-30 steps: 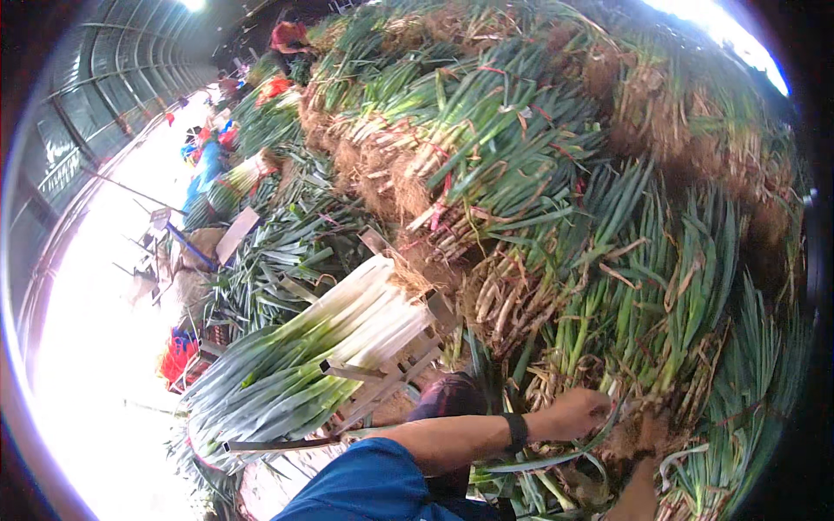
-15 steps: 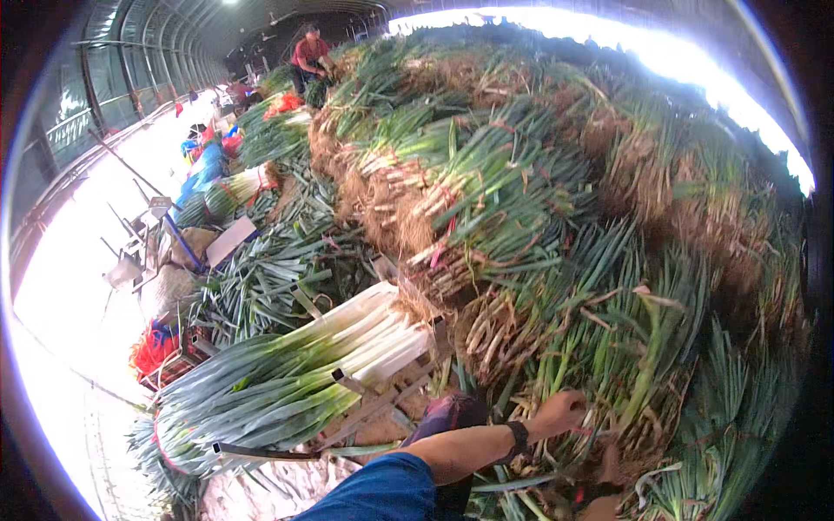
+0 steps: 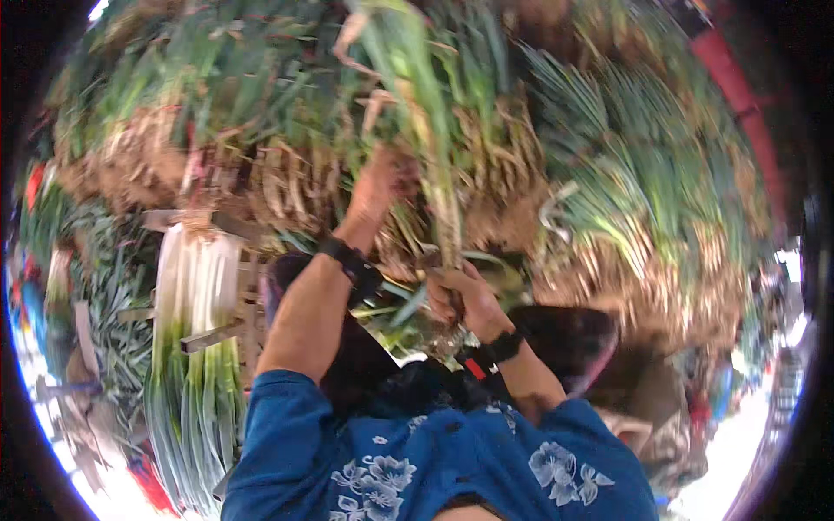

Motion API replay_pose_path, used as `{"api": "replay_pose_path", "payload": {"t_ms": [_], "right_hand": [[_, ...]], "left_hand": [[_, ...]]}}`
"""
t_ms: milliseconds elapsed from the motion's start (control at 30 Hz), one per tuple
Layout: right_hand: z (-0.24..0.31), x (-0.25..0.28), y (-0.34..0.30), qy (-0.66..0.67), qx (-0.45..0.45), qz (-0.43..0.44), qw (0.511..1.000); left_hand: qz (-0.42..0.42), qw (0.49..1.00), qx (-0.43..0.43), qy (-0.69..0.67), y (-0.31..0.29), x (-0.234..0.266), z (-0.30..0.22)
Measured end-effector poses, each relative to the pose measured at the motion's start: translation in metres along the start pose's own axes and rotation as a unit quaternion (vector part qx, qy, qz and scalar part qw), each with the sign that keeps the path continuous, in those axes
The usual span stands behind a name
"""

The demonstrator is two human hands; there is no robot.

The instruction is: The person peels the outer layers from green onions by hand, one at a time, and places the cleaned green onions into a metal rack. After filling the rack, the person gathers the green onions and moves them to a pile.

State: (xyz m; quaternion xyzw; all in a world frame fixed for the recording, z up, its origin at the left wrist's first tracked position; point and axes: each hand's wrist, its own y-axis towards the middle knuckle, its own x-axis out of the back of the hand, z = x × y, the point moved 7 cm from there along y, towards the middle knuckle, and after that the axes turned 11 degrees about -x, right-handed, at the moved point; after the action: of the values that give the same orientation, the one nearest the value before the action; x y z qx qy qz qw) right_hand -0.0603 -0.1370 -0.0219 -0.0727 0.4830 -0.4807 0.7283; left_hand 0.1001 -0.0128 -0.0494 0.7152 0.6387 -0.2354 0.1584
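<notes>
My right hand is closed round the root end of a long green onion, which stands up in front of me with its leaves at the top edge. Left of this stalk my left hand reaches to the pile; its fingers are smeared by motion, so what they hold, if anything, cannot be made out. Unsorted green onions with soil on their roots lie just beyond the hands. Below the hands, loose leaves lie between my knees.
To my left, a bundle of cleaned green onions with white stems rests on a rack with metal bars. Cut leaves are heaped farther left. More green onions are piled on the right.
The view has swung right and down, so the white-stemmed bundle now appears at the left. Both hands are now plainly visible, and one stalk stands upright in the right.
</notes>
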Motion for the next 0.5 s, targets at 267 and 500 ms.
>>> {"api": "replay_pose_path", "payload": {"t_ms": [267, 500], "right_hand": [[-0.023, 0.038, -0.028, -0.063, 0.009, -0.032, 0.997], [-0.034, 0.042, -0.018, 0.012, -0.038, 0.05, 0.998]], "left_hand": [[-0.031, 0.993, -0.042, -0.107, -0.012, -0.055, -0.019], [-0.004, 0.989, -0.059, -0.132, 0.007, -0.023, -0.028]]}}
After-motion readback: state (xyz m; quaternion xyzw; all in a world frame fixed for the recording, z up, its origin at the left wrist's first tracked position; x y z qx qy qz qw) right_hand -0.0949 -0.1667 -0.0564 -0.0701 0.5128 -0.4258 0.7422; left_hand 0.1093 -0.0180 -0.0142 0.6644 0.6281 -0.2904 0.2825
